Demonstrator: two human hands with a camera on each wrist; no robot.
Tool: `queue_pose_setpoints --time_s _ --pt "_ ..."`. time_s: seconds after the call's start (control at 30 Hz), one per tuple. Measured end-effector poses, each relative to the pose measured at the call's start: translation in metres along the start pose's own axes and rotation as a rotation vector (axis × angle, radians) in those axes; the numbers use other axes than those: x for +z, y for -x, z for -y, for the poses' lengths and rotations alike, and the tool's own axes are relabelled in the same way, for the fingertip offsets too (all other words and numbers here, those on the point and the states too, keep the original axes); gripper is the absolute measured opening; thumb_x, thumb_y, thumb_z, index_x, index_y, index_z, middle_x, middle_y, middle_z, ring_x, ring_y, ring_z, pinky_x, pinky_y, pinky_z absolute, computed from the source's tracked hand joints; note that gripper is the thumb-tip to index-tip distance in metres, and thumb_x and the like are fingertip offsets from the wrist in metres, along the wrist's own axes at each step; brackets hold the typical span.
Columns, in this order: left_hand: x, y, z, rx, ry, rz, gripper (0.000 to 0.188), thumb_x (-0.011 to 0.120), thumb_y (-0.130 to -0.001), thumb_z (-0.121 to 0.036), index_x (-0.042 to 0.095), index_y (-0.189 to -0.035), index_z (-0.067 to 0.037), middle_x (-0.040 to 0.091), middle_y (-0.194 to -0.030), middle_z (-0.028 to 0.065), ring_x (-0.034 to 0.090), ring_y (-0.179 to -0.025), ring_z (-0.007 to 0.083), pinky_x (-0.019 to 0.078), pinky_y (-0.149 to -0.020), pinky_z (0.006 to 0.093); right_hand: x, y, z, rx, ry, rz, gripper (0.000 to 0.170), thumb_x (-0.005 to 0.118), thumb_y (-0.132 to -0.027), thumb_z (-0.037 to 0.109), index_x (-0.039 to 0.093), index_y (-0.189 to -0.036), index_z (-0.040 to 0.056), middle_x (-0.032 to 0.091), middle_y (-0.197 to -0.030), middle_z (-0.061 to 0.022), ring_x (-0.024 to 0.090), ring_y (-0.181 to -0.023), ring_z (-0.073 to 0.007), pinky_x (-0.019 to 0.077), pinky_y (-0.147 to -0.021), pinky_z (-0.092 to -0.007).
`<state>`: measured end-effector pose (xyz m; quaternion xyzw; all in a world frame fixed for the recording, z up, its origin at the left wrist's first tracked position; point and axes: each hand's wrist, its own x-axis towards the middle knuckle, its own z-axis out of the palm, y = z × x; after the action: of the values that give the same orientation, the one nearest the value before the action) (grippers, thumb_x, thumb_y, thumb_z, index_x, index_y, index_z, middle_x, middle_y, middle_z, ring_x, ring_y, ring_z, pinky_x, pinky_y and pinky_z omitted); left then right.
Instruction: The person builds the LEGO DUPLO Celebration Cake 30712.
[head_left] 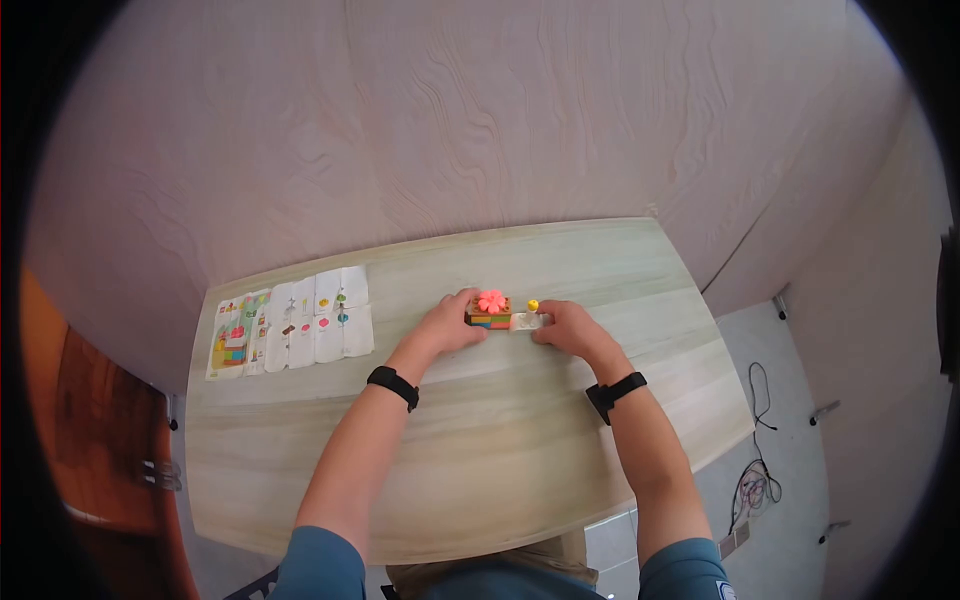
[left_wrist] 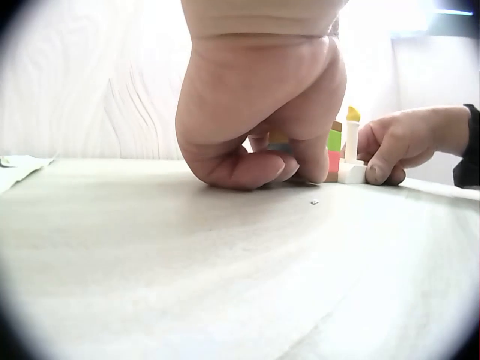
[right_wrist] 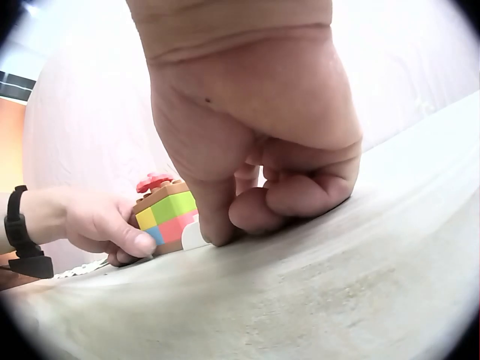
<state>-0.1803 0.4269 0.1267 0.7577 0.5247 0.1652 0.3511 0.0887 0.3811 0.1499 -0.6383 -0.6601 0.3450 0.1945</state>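
Observation:
A toy-brick cake (head_left: 490, 320) of coloured building blocks stands on the table, a pink flower piece (head_left: 490, 300) on its brown top. My left hand (head_left: 448, 325) holds its left side, thumb at the front and fingers behind. Against the cake's right side sits a white block piece (left_wrist: 351, 173) with a white candle (left_wrist: 352, 142) upright on it, tipped by a yellow flame. My right hand (head_left: 575, 330) grips this white piece from the right, thumb low near the tabletop. In the right wrist view, yellow, green, blue and red blocks (right_wrist: 169, 217) show between the hands.
A creased, unfolded picture sheet (head_left: 300, 325) with printed building steps lies on the left of the table (head_left: 450, 450). A pale wall (head_left: 450, 120) rises behind the far edge. Cables (head_left: 757, 485) lie on the floor at the right.

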Motion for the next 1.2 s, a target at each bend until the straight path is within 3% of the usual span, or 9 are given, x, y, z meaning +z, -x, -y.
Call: queue_pose_setpoints --time_s 0.27,0.33,0.47,0.53,0.77,0.87,1.07,1.13,1.2 --pt "0.002 0.006 0.012 -0.022 0.044 0.063 0.071 0.089 -0.08 -0.028 0.062 -0.143 -0.008 0.061 -0.136 0.0184 0.063 -0.124 0.0343 0.0525 -0.106 0.0424 0.005 0.003 0.002 -0.096 0.028 -0.009 0.037 0.079 -0.084 0.017 0.072 -0.117 0.0007 0.066 -0.08 -0.0068 0.061 -0.074 -0.0188 0.0505 -0.069 -0.0366" --pt "0.001 0.014 0.015 -0.033 0.03 0.046 0.072 0.09 -0.079 -0.027 0.062 -0.142 -0.007 0.061 -0.136 0.0184 0.063 -0.125 0.0342 0.0522 -0.107 0.0421 0.01 0.008 0.005 -0.077 0.1 0.017 0.051 0.078 -0.08 0.018 0.073 -0.129 0.0037 0.076 -0.1 -0.0171 0.073 -0.093 -0.0324 0.0563 -0.084 -0.0415" --pt "-0.001 0.04 0.028 -0.035 0.058 0.058 0.072 0.091 -0.076 -0.026 0.064 -0.139 -0.004 0.062 -0.134 0.019 0.064 -0.124 0.0347 0.0527 -0.106 0.0421 0.025 0.026 0.016 -0.09 0.076 0.066 0.052 0.079 -0.079 0.019 0.073 -0.128 0.0038 0.076 -0.098 -0.0164 0.073 -0.092 -0.0326 0.0563 -0.083 -0.042" --pt "-0.005 0.062 0.032 -0.056 0.103 0.08 0.071 0.091 -0.075 -0.025 0.065 -0.137 -0.003 0.063 -0.133 0.0193 0.065 -0.123 0.0351 0.0532 -0.105 0.0425 0.038 0.035 0.018 -0.163 0.053 0.036 0.039 0.08 -0.082 0.017 0.072 -0.116 0.0009 0.066 -0.08 -0.007 0.062 -0.075 -0.0202 0.0508 -0.07 -0.0375" --pt "0.002 0.155 0.048 -0.089 0.088 -0.1 0.069 0.091 -0.074 -0.026 0.067 -0.135 -0.007 0.064 -0.132 0.0183 0.066 -0.12 0.0365 0.0541 -0.104 0.0434 0.083 0.081 0.05 -0.223 0.084 0.121 0.038 0.081 -0.081 0.019 0.072 -0.112 0.0001 0.066 -0.079 -0.007 0.063 -0.074 -0.0207 0.0505 -0.069 -0.0377" --pt "0.002 0.191 0.042 -0.171 0.023 -0.121 0.07 0.09 -0.076 -0.027 0.065 -0.139 -0.01 0.063 -0.134 0.0174 0.064 -0.122 0.0361 0.0534 -0.106 0.0438 0.097 0.105 0.065 -0.187 0.115 0.19 0.044 0.079 -0.079 0.02 0.073 -0.12 0.0028 0.075 -0.093 -0.015 0.071 -0.086 -0.0324 0.0554 -0.078 -0.0424" --pt "0.012 0.209 0.047 -0.078 0.078 -0.257 0.07 0.088 -0.077 -0.026 0.063 -0.14 -0.01 0.062 -0.137 0.0179 0.063 -0.126 0.0367 0.0527 -0.107 0.0441 0.109 0.111 0.066 -0.179 0.052 0.156 0.05 0.081 -0.079 0.019 0.072 -0.126 0.0022 0.075 -0.093 -0.0134 0.071 -0.085 -0.0283 0.0548 -0.078 -0.041" --pt "0.014 0.207 0.048 -0.085 0.072 -0.262 0.069 0.088 -0.077 -0.028 0.063 -0.139 -0.01 0.063 -0.137 0.0177 0.063 -0.126 0.0362 0.0529 -0.106 0.044 0.108 0.11 0.064 -0.184 -0.006 0.146 0.041 0.082 -0.083 0.018 0.071 -0.118 0.0 0.067 -0.083 -0.0044 0.061 -0.076 -0.0178 0.0503 -0.069 -0.0355" --pt "0.016 0.202 0.049 -0.093 0.061 -0.269 0.069 0.087 -0.077 -0.03 0.063 -0.138 -0.01 0.063 -0.137 0.0176 0.063 -0.126 0.0358 0.0531 -0.106 0.044 0.107 0.107 0.065 -0.194 0.017 0.138 0.042 0.082 -0.082 0.018 0.071 -0.119 0.0005 0.067 -0.084 -0.005 0.062 -0.076 -0.0181 0.0506 -0.07 -0.0355"
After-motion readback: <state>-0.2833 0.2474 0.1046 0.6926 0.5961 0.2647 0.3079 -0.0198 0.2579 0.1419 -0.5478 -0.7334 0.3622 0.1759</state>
